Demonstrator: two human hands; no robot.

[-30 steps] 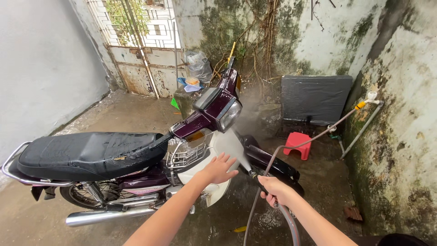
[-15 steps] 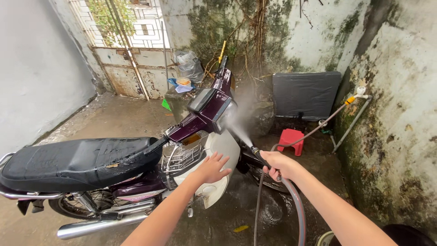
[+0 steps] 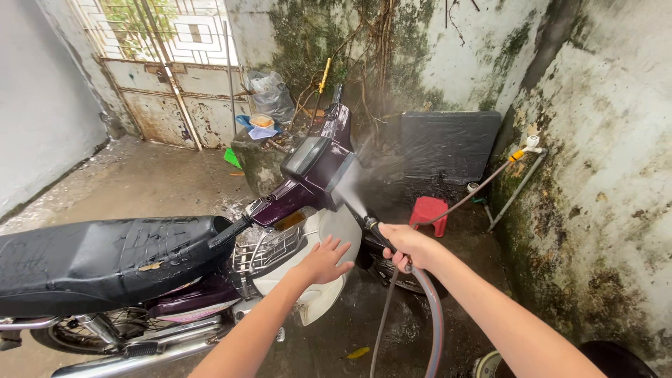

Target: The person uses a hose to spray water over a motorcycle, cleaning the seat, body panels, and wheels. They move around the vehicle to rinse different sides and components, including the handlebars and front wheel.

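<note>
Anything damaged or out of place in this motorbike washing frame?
The black seat looks worn: its cover is cracked, with a torn tan patch. The walls are stained with green growth. A yellow scrap lies on the wet ground.

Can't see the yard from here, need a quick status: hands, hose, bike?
Right hand gripping hose nozzle, spray hitting the headlight area. Left hand flat, open on white leg shield. Hose loops under right arm; nothing blocking.
</note>
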